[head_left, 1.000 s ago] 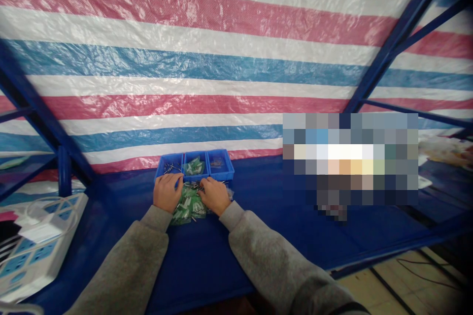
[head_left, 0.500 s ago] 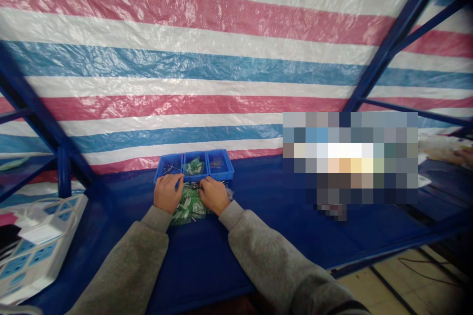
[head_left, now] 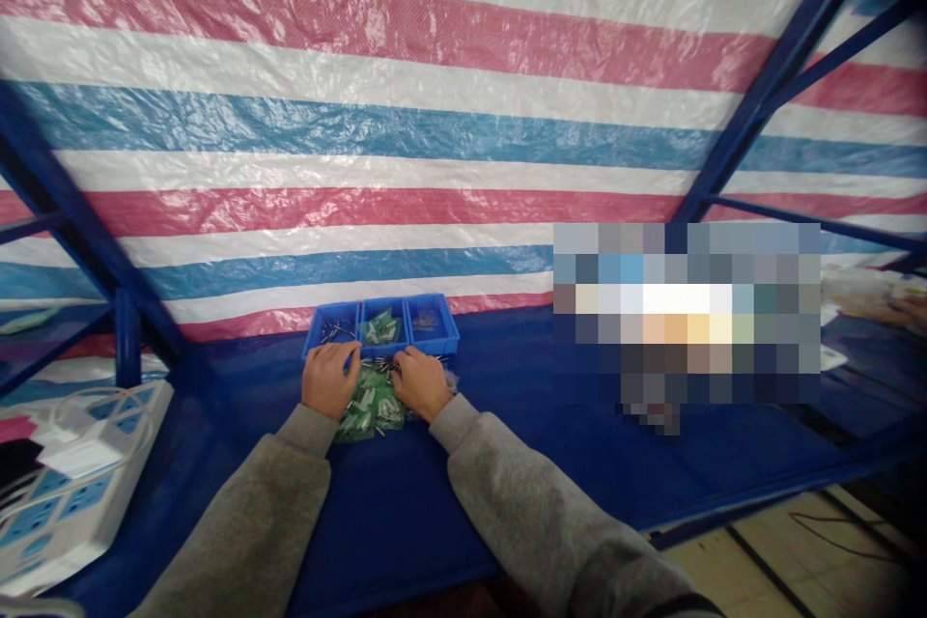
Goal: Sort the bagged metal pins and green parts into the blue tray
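Observation:
My left hand (head_left: 331, 380) rests by the front of the left bin, with thumb and index finger apart and nothing visible between them. Opposite it, my right hand (head_left: 423, 382) lies at the right side of the pile, thumb and index finger apart near some dark screw-like pieces (head_left: 383, 364). Between both hands spreads a heap of small green-tinted plastic bags (head_left: 371, 406) with whitish pieces inside. Behind the hands stands a row of three blue bins (head_left: 433, 346). The left bin holds loose metal screw-like parts (head_left: 337, 330), the middle one green bags (head_left: 382, 326), the right one small brownish parts (head_left: 426, 320).
A blue cloth (head_left: 391, 521) covers the table. White power strips (head_left: 108, 502) with cables and a white adapter (head_left: 79, 444) lie at the left. Blue metal frame posts (head_left: 126, 338) and a striped tarp (head_left: 406, 212) enclose the back. A pixelated patch hides the right side.

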